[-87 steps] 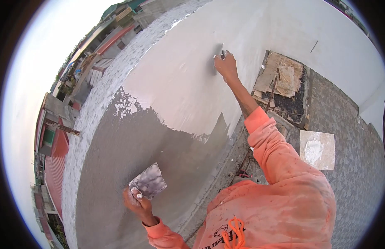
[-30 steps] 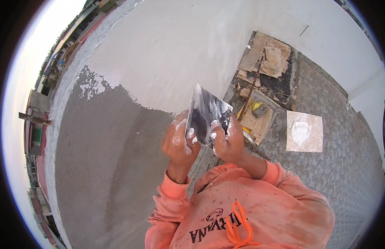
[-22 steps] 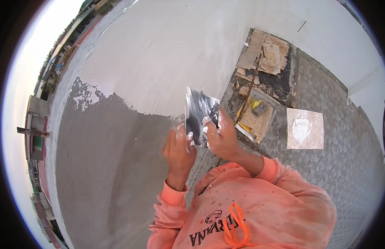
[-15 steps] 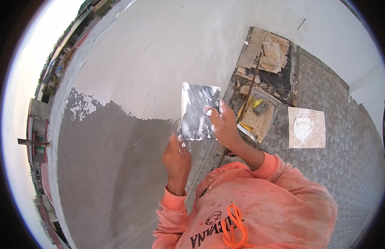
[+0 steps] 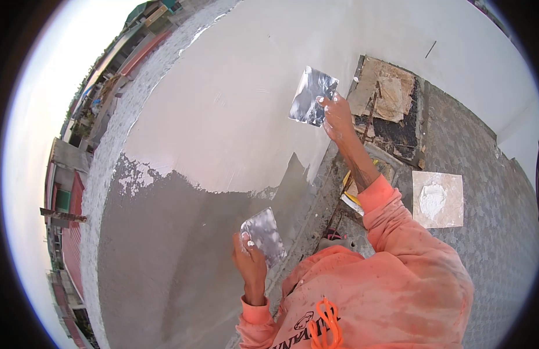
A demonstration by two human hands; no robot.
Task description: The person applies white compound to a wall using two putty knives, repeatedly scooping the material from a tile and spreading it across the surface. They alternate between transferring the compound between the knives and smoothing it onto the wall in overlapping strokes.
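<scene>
Head view: the right hand (image 5: 338,116) grips a metal blade (image 5: 313,96) at about one o'clock, held against the white-coated wall (image 5: 240,116). The left hand (image 5: 250,262) clasps a second blade (image 5: 263,235) near six o'clock, over the bare grey plaster (image 5: 176,250). A putty-smeared tile (image 5: 437,199) lies on the floor at three o'clock.

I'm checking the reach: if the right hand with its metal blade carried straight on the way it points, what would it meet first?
Most likely the white-coated wall: the right hand holds the putty blade up toward it. Whether the blade already touches is unclear.
</scene>
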